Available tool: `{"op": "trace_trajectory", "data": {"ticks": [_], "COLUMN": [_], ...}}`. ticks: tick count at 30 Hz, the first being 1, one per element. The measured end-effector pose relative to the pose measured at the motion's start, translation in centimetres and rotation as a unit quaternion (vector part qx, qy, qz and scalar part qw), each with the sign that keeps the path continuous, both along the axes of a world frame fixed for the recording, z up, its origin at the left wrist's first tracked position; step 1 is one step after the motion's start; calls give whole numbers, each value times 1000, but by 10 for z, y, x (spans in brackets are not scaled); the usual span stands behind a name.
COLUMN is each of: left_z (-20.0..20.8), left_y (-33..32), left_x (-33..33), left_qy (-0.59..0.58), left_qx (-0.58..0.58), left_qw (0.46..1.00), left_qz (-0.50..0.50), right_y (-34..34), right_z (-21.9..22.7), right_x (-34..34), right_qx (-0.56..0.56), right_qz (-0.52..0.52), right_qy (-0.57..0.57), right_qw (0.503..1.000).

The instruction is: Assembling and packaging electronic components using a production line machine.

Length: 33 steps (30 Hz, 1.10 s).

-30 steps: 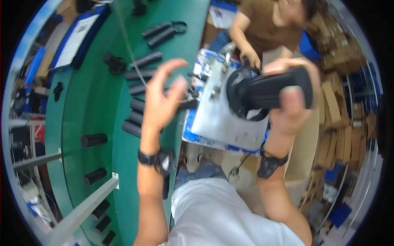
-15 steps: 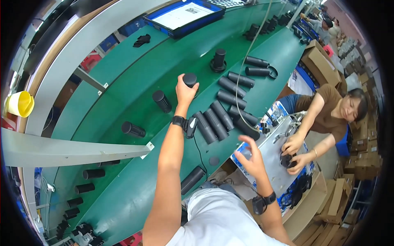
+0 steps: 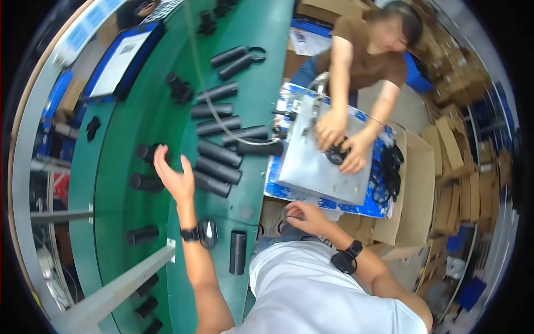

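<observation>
My left hand (image 3: 177,177) is over the green conveyor with its fingers apart. Its fingertips are beside a short black cylinder (image 3: 147,152), and no grip on it shows. Just below that piece lies another black cylinder (image 3: 146,182). My right hand (image 3: 307,217) hovers by the near edge of the metal-topped worktable (image 3: 311,172); its fingers are loosely bent, and I see nothing in them. Several long black tubes (image 3: 218,170) lie side by side to the right of my left hand. A single black tube (image 3: 238,252) rests closer to me, near the green edge.
Across the worktable a co-worker's hands (image 3: 339,139) handle a round black part (image 3: 335,155). A pale cable (image 3: 208,103) hangs over the tubes. A grey metal bar (image 3: 128,278) crosses at lower left. A blue tray (image 3: 119,61) with a paper stands farther back.
The view has turned toward the right. My left hand has let go of the black cylinder that it held. My right hand has drawn back toward my body, its fingers more bent.
</observation>
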<state>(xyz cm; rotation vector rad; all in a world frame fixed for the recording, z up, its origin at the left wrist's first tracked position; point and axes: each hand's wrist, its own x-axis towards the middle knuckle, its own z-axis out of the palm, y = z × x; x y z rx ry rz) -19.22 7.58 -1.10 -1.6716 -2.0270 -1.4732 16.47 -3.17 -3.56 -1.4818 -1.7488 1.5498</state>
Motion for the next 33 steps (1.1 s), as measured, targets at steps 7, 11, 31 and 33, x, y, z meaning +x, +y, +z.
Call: {"op": "trace_trajectory", "data": {"ticks": [7, 11, 31, 33], "left_z": [-8, -28, -42, -41], "left_y": [-43, -70, -59, -55], "left_x": [132, 189, 195, 195], "left_qy": [-170, -207, -123, -120], "left_qx": [-172, -205, -251, -252], "left_qw": [938, 905, 890, 890], "left_qz": [-250, -310, -360, -362], "right_y": [-12, -17, -23, -22], "right_z": [-10, -15, -19, -16], "right_x": [35, 45, 77, 80], "right_qx": [-12, -13, -32, -35], "right_qz": [-6, 10, -49, -53], "right_qy": [1, -15, -22, -27], "right_qw": [1000, 1000, 998, 998]}}
